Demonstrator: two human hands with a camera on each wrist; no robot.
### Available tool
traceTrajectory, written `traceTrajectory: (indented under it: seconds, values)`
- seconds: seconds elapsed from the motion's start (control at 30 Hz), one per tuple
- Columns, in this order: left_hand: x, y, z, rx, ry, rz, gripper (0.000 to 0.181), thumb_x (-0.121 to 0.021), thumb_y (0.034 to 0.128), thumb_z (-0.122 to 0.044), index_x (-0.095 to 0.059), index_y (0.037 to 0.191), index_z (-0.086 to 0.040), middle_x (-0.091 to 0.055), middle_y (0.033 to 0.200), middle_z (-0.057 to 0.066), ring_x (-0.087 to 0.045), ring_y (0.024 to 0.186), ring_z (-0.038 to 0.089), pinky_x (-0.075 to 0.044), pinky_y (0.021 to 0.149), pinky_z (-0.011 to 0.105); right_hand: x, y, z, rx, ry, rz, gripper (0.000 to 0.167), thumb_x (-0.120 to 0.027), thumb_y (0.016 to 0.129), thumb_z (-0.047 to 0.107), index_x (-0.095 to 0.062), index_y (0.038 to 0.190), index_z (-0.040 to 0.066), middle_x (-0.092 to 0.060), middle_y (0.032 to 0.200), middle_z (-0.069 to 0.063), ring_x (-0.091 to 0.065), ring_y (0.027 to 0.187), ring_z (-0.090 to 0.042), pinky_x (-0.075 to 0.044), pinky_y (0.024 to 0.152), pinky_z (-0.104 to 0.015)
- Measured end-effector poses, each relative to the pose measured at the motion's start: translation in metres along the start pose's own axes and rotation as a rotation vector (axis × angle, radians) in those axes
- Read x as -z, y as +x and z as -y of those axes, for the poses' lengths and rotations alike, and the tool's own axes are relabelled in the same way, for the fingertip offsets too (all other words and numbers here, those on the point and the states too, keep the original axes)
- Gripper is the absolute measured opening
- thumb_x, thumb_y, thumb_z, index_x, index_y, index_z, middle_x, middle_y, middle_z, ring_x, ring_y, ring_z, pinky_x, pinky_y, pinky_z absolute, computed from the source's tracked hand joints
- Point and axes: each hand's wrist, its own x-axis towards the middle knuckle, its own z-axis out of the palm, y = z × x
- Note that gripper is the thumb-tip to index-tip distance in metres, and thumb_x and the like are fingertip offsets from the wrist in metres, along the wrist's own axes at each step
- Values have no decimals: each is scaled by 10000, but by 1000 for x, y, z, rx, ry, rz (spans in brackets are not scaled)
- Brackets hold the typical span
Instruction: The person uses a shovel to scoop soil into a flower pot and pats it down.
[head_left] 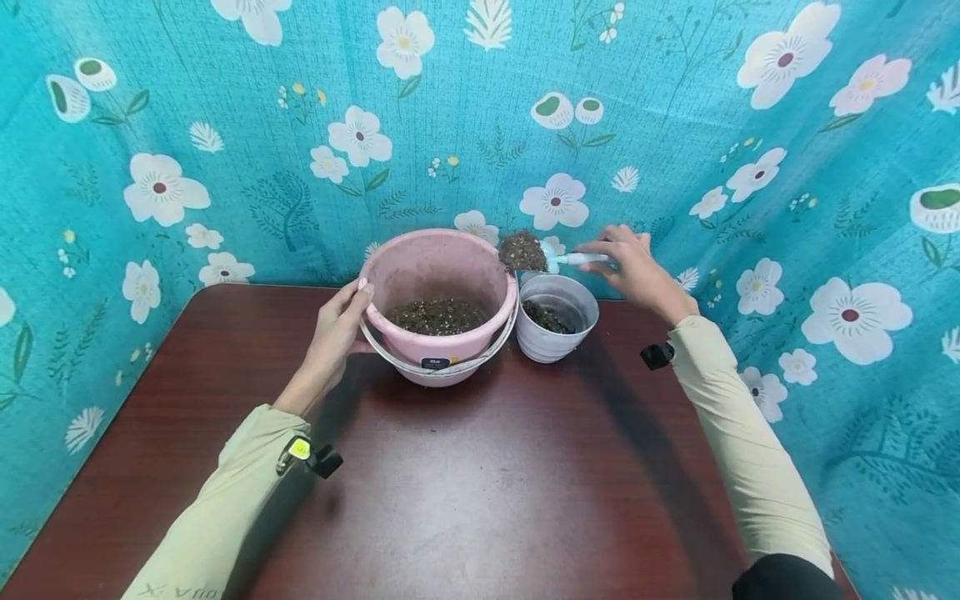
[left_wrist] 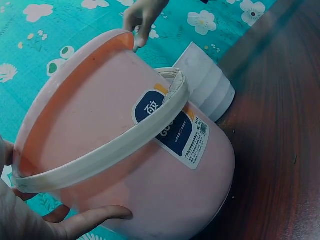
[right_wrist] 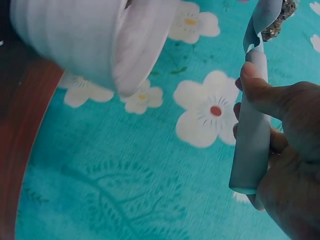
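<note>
A pink bucket (head_left: 442, 346) with dark soil (head_left: 438, 317) inside stands on the table. My left hand (head_left: 333, 329) grips its left rim, and its white handle (left_wrist: 120, 145) hangs down at the front. Just right of the bucket is a whitish pot (head_left: 547, 343) with some soil low inside. My right hand (head_left: 633, 268) holds a small trowel by its pale handle (right_wrist: 251, 145), fingers curled round it. A heap of soil (head_left: 522, 252) covers the trowel's blade, held above the gap between the bucket's right rim and the pot's back edge.
The dark reddish-brown table (head_left: 465, 492) extends toward me in front of both containers. A turquoise flowered curtain (head_left: 450, 100) hangs close behind them and along both sides. A few crumbs (left_wrist: 295, 159) lie on the tabletop.
</note>
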Motion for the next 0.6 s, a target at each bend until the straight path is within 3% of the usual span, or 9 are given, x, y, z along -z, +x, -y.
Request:
traceTrajectory:
  seconds: [0.23,0.47,0.6]
  values:
    - [0,0,-1,-3,3,-9,605,-542,1074,-383,-424,1607,-121,-468,1456,249,-660,785,61,-631,583,277,6,-16,-15,-41,-18,23,273,-712,988,57,-737,1254,2,-612,1071,-186,-435,944,-336,-202,786,-469]
    - [0,0,-2,0,17,1,621,-539,1076,-395,-402,1619,-127,-455,1484,251,-655,798,63,-623,580,250,8,-29,-27,-138,-44,71,256,-758,953,50,-760,1202,-7,-620,1064,-185,-420,953,-341,-193,798,-512]
    - [0,-1,-1,8,18,0,619,-540,1078,-397,-405,1616,-124,-459,1471,255,-661,783,63,-626,585,253,4,-34,-34,-132,-103,31,246,-764,945,40,-767,1188,2,-602,1069,-189,-393,941,-347,-184,809,-546]
